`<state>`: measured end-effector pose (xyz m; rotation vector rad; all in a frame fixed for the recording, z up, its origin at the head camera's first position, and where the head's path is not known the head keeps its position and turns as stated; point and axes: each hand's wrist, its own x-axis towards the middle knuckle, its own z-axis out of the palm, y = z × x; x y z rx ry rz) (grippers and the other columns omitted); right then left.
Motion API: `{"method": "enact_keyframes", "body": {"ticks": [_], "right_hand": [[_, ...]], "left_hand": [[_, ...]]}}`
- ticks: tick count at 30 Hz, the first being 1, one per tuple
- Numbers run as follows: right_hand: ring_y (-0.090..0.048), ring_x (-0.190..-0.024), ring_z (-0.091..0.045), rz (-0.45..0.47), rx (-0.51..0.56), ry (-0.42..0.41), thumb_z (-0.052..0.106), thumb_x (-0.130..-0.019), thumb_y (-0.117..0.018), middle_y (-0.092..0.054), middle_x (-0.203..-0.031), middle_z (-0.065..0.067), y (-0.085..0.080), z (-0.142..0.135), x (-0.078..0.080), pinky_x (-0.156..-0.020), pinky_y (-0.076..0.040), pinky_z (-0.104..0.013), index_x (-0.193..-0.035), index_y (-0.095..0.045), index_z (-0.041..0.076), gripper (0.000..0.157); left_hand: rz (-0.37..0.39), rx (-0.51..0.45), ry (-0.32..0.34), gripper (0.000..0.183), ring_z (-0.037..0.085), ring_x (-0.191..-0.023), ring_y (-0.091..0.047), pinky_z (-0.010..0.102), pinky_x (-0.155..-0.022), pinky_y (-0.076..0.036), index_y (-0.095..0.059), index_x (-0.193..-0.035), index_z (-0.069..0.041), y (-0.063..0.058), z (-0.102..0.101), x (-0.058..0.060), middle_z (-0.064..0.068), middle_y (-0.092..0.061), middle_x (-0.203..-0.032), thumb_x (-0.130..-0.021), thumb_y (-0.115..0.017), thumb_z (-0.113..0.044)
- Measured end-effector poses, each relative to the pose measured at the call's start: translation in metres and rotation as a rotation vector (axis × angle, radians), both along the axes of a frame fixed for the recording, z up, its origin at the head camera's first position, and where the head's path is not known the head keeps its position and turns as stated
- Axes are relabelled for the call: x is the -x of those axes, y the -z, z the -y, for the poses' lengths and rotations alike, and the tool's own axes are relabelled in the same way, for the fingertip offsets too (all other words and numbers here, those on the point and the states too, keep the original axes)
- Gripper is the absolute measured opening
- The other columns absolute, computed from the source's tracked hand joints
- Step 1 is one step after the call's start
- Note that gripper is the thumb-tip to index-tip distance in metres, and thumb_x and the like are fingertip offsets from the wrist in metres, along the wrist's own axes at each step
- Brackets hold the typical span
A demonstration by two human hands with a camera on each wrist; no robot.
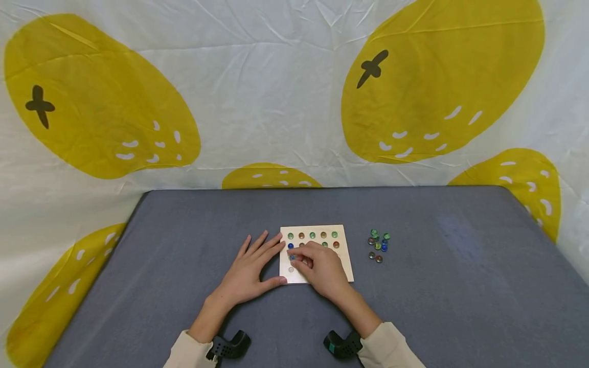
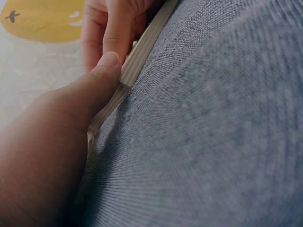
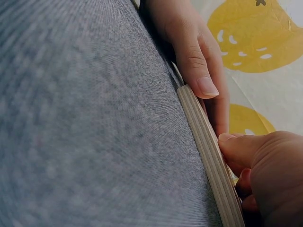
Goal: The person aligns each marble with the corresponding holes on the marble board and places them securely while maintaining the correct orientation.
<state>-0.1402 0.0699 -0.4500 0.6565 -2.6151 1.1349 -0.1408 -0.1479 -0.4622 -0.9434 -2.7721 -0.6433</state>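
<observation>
A square wooden board [image 1: 317, 280] lies on the cloth, with rows of glass marbles seated in its holes. My left hand [image 1: 250, 268] rests along the board's left side, fingers spread and straight, its thumb [image 2: 108, 66] at the near left corner. Over the board, my right hand [image 1: 324, 268] has thumb and index finger on either side of a blue marble [image 1: 292, 257] at the left end of the third row. Below that marble is a bare hole [image 1: 291, 270]. The right hand covers much of the lower rows. In the right wrist view, the board's layered edge [image 3: 208, 146] shows beside both thumbs.
Several loose marbles [image 1: 378, 246], green, blue and brown, lie in a cluster to the right of the board. Grey cloth [image 1: 207, 214] covers the table. Behind it hangs a white curtain [image 1: 276, 102] with yellow fruit shapes.
</observation>
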Motion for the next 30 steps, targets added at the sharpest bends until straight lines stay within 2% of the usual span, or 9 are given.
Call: {"method": "enact_keyframes", "body": {"ticks": [9, 18, 24, 30], "right_hand": [[-0.038, -0.053, 0.0, 0.0, 0.006, -0.006, 0.016, -0.084, -0.076, -0.049, -0.069, 0.017, 0.001, 0.0, 0.0, -0.048, -0.033, -0.021, -0.104, -0.076, 0.017, 0.021], [-0.039, -0.054, 0.001, -0.004, 0.01, -0.004, 0.016, -0.085, -0.075, -0.05, -0.071, 0.017, 0.001, 0.0, 0.0, -0.048, -0.034, -0.02, -0.106, -0.075, 0.015, 0.021], [-0.039, -0.055, 0.001, -0.024, 0.005, -0.012, 0.016, -0.085, -0.074, -0.05, -0.072, 0.017, -0.002, 0.0, -0.002, -0.049, -0.035, -0.02, -0.106, -0.074, 0.014, 0.02], [-0.044, -0.058, 0.001, -0.04, 0.036, -0.039, 0.013, -0.086, -0.074, -0.055, -0.075, 0.014, -0.01, -0.005, -0.003, -0.051, -0.04, -0.019, -0.105, -0.073, 0.013, 0.02]], "left_hand": [[-0.028, 0.005, 0.007, 0.077, 0.03, -0.142, -0.021, 0.057, -0.113, -0.009, -0.039, -0.149, -0.019, 0.003, 0.0, 0.0, -0.001, -0.03, -0.154, -0.087, -0.056, -0.062], [-0.026, 0.008, 0.005, 0.077, 0.029, -0.142, -0.021, 0.057, -0.113, -0.009, -0.038, -0.149, -0.019, 0.003, 0.0, 0.001, -0.001, -0.03, -0.154, -0.087, -0.057, -0.061], [-0.036, -0.002, 0.009, 0.077, 0.03, -0.142, -0.021, 0.057, -0.112, -0.009, -0.039, -0.149, -0.019, 0.003, 0.0, 0.002, -0.001, -0.03, -0.154, -0.087, -0.056, -0.062], [-0.052, -0.007, 0.015, 0.078, 0.032, -0.142, -0.022, 0.059, -0.111, -0.01, -0.04, -0.148, -0.018, 0.006, 0.0, 0.003, 0.001, -0.031, -0.154, -0.088, -0.051, -0.066]]}}
